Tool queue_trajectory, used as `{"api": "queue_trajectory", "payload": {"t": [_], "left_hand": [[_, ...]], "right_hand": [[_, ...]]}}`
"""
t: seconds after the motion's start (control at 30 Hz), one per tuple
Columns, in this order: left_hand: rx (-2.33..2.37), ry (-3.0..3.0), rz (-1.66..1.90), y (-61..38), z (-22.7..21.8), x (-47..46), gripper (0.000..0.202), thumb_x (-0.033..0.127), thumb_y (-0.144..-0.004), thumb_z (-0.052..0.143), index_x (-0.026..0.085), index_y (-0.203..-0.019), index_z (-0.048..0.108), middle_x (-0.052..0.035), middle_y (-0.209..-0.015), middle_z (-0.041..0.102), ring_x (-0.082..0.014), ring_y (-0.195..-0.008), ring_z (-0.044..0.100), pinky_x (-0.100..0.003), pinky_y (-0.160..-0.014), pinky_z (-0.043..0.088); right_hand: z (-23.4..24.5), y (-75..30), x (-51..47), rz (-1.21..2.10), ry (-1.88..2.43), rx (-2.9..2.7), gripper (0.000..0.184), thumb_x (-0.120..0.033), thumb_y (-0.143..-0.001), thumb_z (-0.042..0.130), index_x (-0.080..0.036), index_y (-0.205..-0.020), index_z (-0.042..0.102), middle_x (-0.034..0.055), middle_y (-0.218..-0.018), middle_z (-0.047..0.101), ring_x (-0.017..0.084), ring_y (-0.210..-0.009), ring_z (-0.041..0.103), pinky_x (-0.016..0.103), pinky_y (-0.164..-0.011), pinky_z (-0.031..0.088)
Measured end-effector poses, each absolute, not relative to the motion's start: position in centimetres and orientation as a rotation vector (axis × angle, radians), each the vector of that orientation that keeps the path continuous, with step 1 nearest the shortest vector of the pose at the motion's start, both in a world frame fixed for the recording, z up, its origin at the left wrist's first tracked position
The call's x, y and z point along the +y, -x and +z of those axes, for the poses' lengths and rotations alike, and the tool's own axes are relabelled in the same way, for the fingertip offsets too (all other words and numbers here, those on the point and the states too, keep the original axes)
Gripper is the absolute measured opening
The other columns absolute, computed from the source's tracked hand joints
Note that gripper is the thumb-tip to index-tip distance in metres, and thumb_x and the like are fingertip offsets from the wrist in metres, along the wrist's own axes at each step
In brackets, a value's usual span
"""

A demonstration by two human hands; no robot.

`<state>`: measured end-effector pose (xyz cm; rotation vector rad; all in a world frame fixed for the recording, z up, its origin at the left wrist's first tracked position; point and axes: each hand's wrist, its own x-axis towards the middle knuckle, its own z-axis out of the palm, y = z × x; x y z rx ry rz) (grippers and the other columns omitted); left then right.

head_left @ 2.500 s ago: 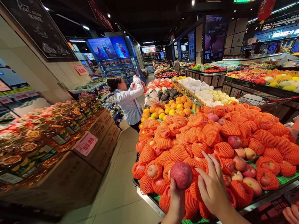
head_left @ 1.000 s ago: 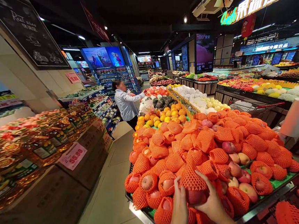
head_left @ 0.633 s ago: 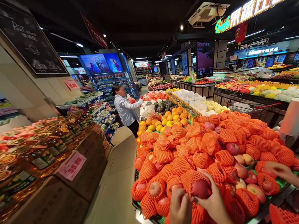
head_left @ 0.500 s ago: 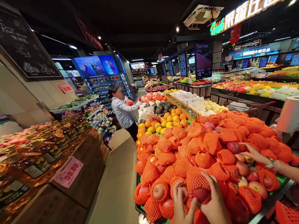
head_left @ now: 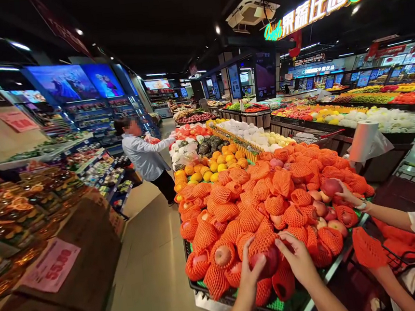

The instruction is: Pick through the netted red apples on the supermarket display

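**Operator:** What's different at the front of the apple pile (head_left: pixel 268 189)?

**Spotter:** The apple (head_left: pixel 273 262) you held bare in your left hand (head_left: pixel 251 271) two and a half seconds ago now wears an orange foam net (head_left: pixel 264 241). The net covers its top and far side, and a dark red patch shows on the side toward you (so it's sleeved most of the way, not wholly).

**Operator:** And my grip?

**Spotter:** Both your hands are on it, at the near edge of the pile, just above the front row.
- Your left hand is half open, with the thumb up and the fingers spread, cupping the apple's left side.
- Your right hand (head_left: pixel 299 259) curls over the net on the right side, with the fingers bent.

You have the apple held between them. I cannot tell whether it also rests on the netted fruit beneath.

**Operator:** Anything else moved?

**Spotter:** Yes. At the right edge of the pile a co-worker's hand (head_left: pixel 346 195), which wasn't over the pile a second ago, has closed on a bare apple (head_left: pixel 331 186) above the unnetted ones there. Their other hand holds a loose net (head_left: pixel 367 254) just off the pile's near right corner. Beyond the pile's far left end, the person in the pale shirt (head_left: pixel 145 156) is still bent toward the fruit (well apart from your hands).
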<state>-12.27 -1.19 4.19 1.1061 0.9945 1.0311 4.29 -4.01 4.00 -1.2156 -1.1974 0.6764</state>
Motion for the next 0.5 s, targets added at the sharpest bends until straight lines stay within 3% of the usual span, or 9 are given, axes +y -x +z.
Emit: {"api": "queue_trajectory", "payload": {"t": [0.1, 0.2, 0.33, 0.4, 0.5], "left_hand": [[1.044, -1.07, 1.044, 12.6, 3.8, -0.9, 0.097, 0.061, -0.06, 0.086, 0.012, -0.137, 0.054, -0.0194, -0.152, 0.051, -0.0358, -0.146, 0.046, -0.043, -0.127, 0.033], [1.144, -0.982, 1.073, 12.6, 3.7, -0.1, 0.093, 0.066, -0.063, 0.082, 0.011, -0.134, 0.058, -0.0206, -0.152, 0.052, -0.0358, -0.149, 0.044, -0.042, -0.127, 0.033], [1.16, -0.963, 1.105, 12.2, 3.5, 0.4, 0.086, 0.068, -0.069, 0.077, 0.01, -0.13, 0.059, -0.0214, -0.15, 0.054, -0.0346, -0.147, 0.046, -0.041, -0.126, 0.035], [1.172, -0.952, 1.121, 12.1, 3.4, 0.3, 0.09, 0.069, -0.069, 0.076, 0.009, -0.133, 0.057, -0.021, -0.151, 0.053, -0.0342, -0.147, 0.045, -0.042, -0.127, 0.035], [1.211, -0.956, 1.182, 12.4, 3.3, 0.2, 0.094, 0.074, -0.074, 0.07, 0.01, -0.14, 0.05, -0.0209, -0.153, 0.049, -0.0335, -0.146, 0.048, -0.043, -0.123, 0.041]], "right_hand": [[3.8, -4.0, -3.9, 0.604, 1.299, -1.13, 0.07, -0.08, -0.102, 0.048, -0.012, -0.102, 0.067, 0.0105, -0.115, 0.057, 0.02, -0.113, 0.057, 0.021, -0.099, 0.052], [3.7, -3.4, -4.3, 0.616, 1.351, -1.128, 0.073, -0.081, -0.1, 0.042, -0.013, -0.108, 0.067, 0.0116, -0.123, 0.056, 0.022, -0.119, 0.056, 0.025, -0.099, 0.055], [4.5, -2.5, -4.8, 0.31, 1.382, -1.296, 0.048, -0.06, -0.098, 0.057, -0.013, -0.108, 0.064, 0.0096, -0.117, 0.056, 0.022, -0.112, 0.057, 0.028, -0.097, 0.054], [4.9, -2.4, -4.6, 0.025, 1.43, -1.322, 0.034, -0.045, -0.097, 0.05, -0.013, -0.1, 0.06, 0.0084, -0.109, 0.057, 0.021, -0.101, 0.06, 0.029, -0.087, 0.052], [5.1, -2.4, -4.3, -0.312, 1.528, -1.396, 0.027, -0.029, -0.093, 0.038, -0.014, -0.102, 0.059, 0.0057, -0.097, 0.06, 0.02, -0.079, 0.061, 0.029, -0.066, 0.044]]}}
